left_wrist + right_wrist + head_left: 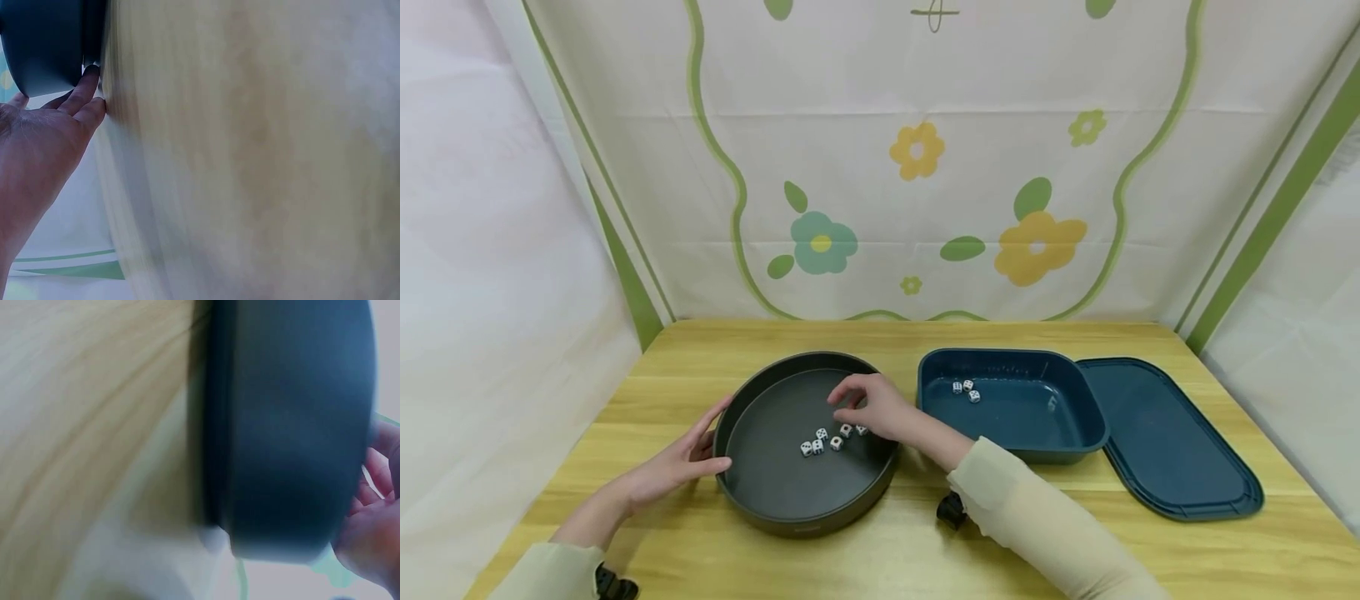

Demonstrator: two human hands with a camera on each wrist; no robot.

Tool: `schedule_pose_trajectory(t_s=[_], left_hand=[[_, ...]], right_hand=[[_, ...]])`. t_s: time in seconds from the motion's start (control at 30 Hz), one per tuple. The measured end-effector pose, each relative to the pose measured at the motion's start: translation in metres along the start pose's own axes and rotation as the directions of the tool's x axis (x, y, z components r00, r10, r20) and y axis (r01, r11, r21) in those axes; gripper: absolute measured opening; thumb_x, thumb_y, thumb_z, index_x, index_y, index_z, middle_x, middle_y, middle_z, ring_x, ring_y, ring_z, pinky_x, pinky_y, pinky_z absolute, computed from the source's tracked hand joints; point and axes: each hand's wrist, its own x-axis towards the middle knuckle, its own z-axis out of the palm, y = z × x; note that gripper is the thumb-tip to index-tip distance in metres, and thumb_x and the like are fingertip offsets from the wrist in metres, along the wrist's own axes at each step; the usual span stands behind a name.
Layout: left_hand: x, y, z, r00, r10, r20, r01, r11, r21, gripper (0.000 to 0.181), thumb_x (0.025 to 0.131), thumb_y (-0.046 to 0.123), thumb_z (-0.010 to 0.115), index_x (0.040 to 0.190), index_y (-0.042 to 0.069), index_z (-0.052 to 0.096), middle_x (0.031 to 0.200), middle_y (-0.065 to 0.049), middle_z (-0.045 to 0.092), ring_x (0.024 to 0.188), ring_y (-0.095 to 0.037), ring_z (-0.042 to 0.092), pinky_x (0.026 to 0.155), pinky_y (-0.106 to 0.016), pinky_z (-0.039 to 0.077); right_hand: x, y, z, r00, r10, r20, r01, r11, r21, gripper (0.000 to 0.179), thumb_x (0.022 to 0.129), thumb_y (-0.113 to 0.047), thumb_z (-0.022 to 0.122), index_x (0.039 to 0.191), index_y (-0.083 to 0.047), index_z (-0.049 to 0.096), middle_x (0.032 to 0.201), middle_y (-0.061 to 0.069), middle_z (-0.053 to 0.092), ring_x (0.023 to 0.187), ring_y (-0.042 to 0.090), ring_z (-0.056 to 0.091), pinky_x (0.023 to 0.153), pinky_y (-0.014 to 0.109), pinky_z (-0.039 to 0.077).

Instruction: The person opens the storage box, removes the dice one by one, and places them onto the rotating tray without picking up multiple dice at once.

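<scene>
A round dark baking pan (775, 492) stands on the wooden table, with several white dice (818, 447) lying together on its floor. My left hand (673, 465) grips the pan's left side, thumb at the rim and fingers along the outer wall. The left wrist view shows those fingers (84, 97) against the pan's lower edge. Over the pan's right part hovers my right hand (880, 407), fingers loosely bent and nothing visible between them. It partly covers one die (861, 430). In the right wrist view the pan's wall (300, 437) hides part of this hand.
Right of the pan is a deep blue rectangular container (1022, 417) holding three dice (967, 387). Its flat blue lid (1180, 442) lies further right, close against the container. A flowered white cloth (970, 283) hangs behind the wooden table (940, 562).
</scene>
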Motion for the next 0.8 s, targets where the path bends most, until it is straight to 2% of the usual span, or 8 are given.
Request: schedule_pose_trajectory(t_s=[0.07, 0.1, 0.17, 0.23, 0.3, 0.33, 0.43, 0.8], left_hand=[[0.0, -0.001, 0.001, 1.0, 0.005, -0.001, -0.005, 1.0, 0.001, 0.085, 0.1, 0.012, 0.055, 0.157, 0.022, -0.009, 0.151, -0.037, 0.013, 0.137, -0.051, 0.019, 0.098, -0.034, 0.037], [0.0, -0.001, 0.001, 1.0, 0.007, -0.003, -0.007, 1.0, 0.005, 0.085, 0.1, 0.012, 0.055, 0.157, 0.021, -0.008, 0.151, -0.037, 0.013, 0.137, -0.051, 0.02, 0.098, -0.034, 0.037], [0.0, -0.001, 0.001, 1.0, 0.011, -0.005, -0.011, 1.0, 0.013, 0.085, 0.1, 0.012, 0.054, 0.157, 0.021, -0.008, 0.152, -0.037, 0.012, 0.137, -0.052, 0.019, 0.101, -0.047, 0.035], [0.0, -0.002, 0.0, 1.0, 0.005, -0.006, -0.005, 1.0, 0.016, 0.085, 0.1, 0.012, 0.054, 0.157, 0.022, -0.008, 0.152, -0.037, 0.011, 0.137, -0.052, 0.019, 0.101, -0.051, 0.033], [0.001, -0.001, 0.0, 1.0, -0.01, -0.009, 0.01, 1.0, 0.019, 0.084, 0.1, 0.013, 0.054, 0.157, 0.024, -0.008, 0.153, -0.035, 0.012, 0.137, -0.05, 0.019, 0.101, -0.05, 0.033], [0.001, -0.001, -0.001, 1.0, -0.011, -0.01, 0.011, 1.0, 0.023, 0.084, 0.1, 0.013, 0.054, 0.157, 0.024, -0.008, 0.153, -0.035, 0.011, 0.137, -0.051, 0.019, 0.101, -0.055, 0.031], [0.001, 0.0, -0.001, 1.0, -0.016, -0.012, 0.017, 0.999, 0.029, 0.084, 0.1, 0.013, 0.053, 0.157, 0.025, -0.008, 0.153, -0.035, 0.01, 0.137, -0.051, 0.019, 0.101, -0.057, 0.03], [0.002, -0.002, 0.0, 0.999, -0.041, -0.021, 0.041, 0.999, 0.018, 0.084, 0.101, 0.014, 0.052, 0.157, 0.027, -0.009, 0.155, -0.032, 0.004, 0.138, -0.052, 0.015, 0.102, -0.065, 0.024]], right_hand=[[-0.007, -0.002, -0.01, 1.0, -0.006, -0.01, 0.006, 1.0, 0.01, 0.016, 0.09, -0.008, 0.071, 0.106, -0.005, 0.07, 0.098, 0.0, 0.064, 0.082, 0.012, 0.058, 0.066, 0.027, 0.047], [-0.012, -0.002, -0.016, 1.0, -0.01, -0.019, 0.011, 1.0, 0.012, 0.016, 0.09, -0.008, 0.071, 0.106, -0.006, 0.07, 0.096, -0.001, 0.064, 0.082, 0.012, 0.058, 0.066, 0.028, 0.047], [-0.02, -0.001, -0.03, 0.999, -0.02, -0.044, 0.021, 1.0, 0.013, 0.016, 0.09, -0.009, 0.071, 0.105, -0.008, 0.071, 0.097, 0.0, 0.065, 0.083, 0.013, 0.059, 0.067, 0.03, 0.048], [-0.03, 0.001, -0.044, 0.997, -0.032, -0.075, 0.032, 0.999, -0.004, 0.015, 0.09, -0.009, 0.071, 0.104, -0.009, 0.072, 0.098, 0.001, 0.067, 0.083, 0.015, 0.061, 0.066, 0.031, 0.049], [-0.04, 0.004, -0.059, 0.993, -0.047, -0.109, 0.044, 0.999, -0.028, 0.015, 0.09, -0.009, 0.071, 0.104, -0.008, 0.072, 0.1, 0.003, 0.067, 0.083, 0.016, 0.062, 0.066, 0.031, 0.05], [-0.045, 0.005, -0.066, 0.991, -0.05, -0.123, 0.046, 0.998, -0.038, 0.015, 0.09, -0.009, 0.071, 0.104, -0.009, 0.072, 0.101, 0.004, 0.067, 0.084, 0.016, 0.062, 0.066, 0.031, 0.05], [-0.06, 0.01, -0.085, 0.985, -0.043, -0.164, 0.032, 0.997, -0.068, 0.015, 0.09, -0.009, 0.07, 0.105, -0.007, 0.071, 0.099, 0.005, 0.067, 0.083, 0.017, 0.062, 0.067, 0.031, 0.05], [-0.096, 0.049, -0.127, 0.967, 0.07, -0.247, -0.101, 0.988, -0.117, 0.019, 0.09, -0.01, 0.071, 0.107, -0.004, 0.07, 0.093, 0.0, 0.066, 0.081, 0.019, 0.06, 0.067, 0.03, 0.049]])
